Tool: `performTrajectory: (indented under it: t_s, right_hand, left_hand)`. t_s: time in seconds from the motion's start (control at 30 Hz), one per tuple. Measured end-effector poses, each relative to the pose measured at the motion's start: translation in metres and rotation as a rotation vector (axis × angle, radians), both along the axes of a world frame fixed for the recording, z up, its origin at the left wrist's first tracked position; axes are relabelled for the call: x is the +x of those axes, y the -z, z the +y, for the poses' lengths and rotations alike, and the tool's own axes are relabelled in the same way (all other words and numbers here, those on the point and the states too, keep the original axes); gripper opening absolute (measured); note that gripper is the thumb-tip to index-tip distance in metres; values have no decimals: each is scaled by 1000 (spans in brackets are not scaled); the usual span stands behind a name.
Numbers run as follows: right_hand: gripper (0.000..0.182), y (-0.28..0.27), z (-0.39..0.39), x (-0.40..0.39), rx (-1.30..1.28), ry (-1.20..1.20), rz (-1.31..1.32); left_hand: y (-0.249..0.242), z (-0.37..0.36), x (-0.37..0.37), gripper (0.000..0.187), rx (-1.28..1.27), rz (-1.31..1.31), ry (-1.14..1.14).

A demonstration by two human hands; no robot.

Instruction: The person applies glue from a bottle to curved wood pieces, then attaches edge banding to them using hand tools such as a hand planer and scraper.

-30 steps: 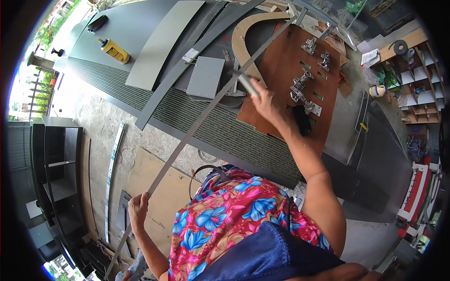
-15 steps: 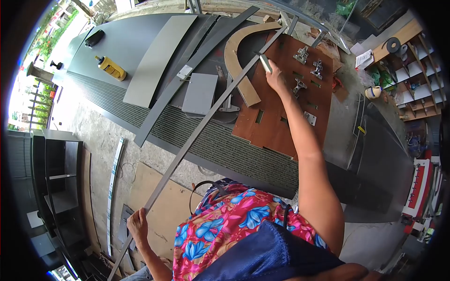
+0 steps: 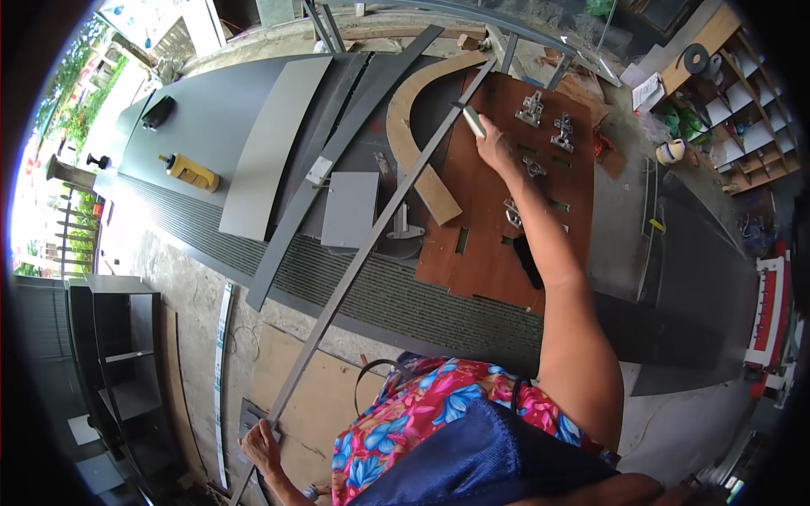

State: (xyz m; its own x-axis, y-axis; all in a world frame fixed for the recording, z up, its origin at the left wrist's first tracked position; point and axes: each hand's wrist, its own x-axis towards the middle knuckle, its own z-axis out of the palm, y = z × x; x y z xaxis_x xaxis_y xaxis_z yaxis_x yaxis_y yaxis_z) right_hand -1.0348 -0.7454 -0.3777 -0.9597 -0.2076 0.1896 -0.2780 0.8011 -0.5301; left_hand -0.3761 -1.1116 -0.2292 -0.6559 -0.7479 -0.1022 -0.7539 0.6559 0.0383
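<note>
A long, narrow grey strip (image 3: pixel 363 257) slants across the view from lower left to upper middle. My left hand (image 3: pixel 262 447) is closed around its lower part, near the floor side. In my right hand (image 3: pixel 496 150) is a small pale-handled tool (image 3: pixel 474 122), whose dark end meets the strip near its far tip; its exact kind cannot be made out. Beneath that hand lies a reddish-brown board (image 3: pixel 481 185) with slots cut in it. Several metal hinges (image 3: pixel 530 110) rest on the board. Left of it, a curved wooden piece (image 3: pixel 405 110) passes under the strip.
On the grey worktop are a yellow bottle (image 3: pixel 192 173), a pale panel (image 3: pixel 274 152), a darker grey strip (image 3: pixel 337 169) and a small grey plate (image 3: pixel 350 209). A black cabinet (image 3: pixel 126 337) stands at left, and a shelf unit (image 3: pixel 751 110) at upper right.
The view has shifted, so the worktop sits a little lower and further left. Both hands keep hold, the left one now lower in view; the strip still slants the same way.
</note>
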Motion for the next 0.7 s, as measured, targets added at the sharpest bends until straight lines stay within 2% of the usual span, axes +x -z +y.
performTrajectory:
  t_s: [0.1,0.2,0.3,0.37,0.57,0.6,0.63,0.67,0.7]
  right_hand:
    - [48,4,0,-47,-59,85,29]
    - [52,-21,-4,-78,25,181,-155]
    - [51,-2,1,-126,53,235,-131]
    - [52,-11,4,-136,69,253,-191]
    - [51,-13,0,-118,12,217,-170]
    - [50,14,1,-119,-10,170,-56]
    - [50,-6,-2,-91,40,137,-86]
    - [49,11,-3,-78,-19,105,-20]
    - [49,1,-7,-49,-27,88,-74]
  left_hand:
    - [8,-8,2,50,-32,-47,-26]
    - [22,-16,12,49,-61,-9,-40]
    - [28,-15,10,48,-126,54,-18]
    - [26,-22,5,47,-53,-12,-44]
    - [14,-27,-6,50,-49,-14,-89]
    - [10,-28,-11,50,-18,-2,-91]
    - [9,-29,-11,51,13,11,-90]
    - [15,-34,-6,52,-53,84,-3]
    - [16,-31,-7,52,-56,96,5]
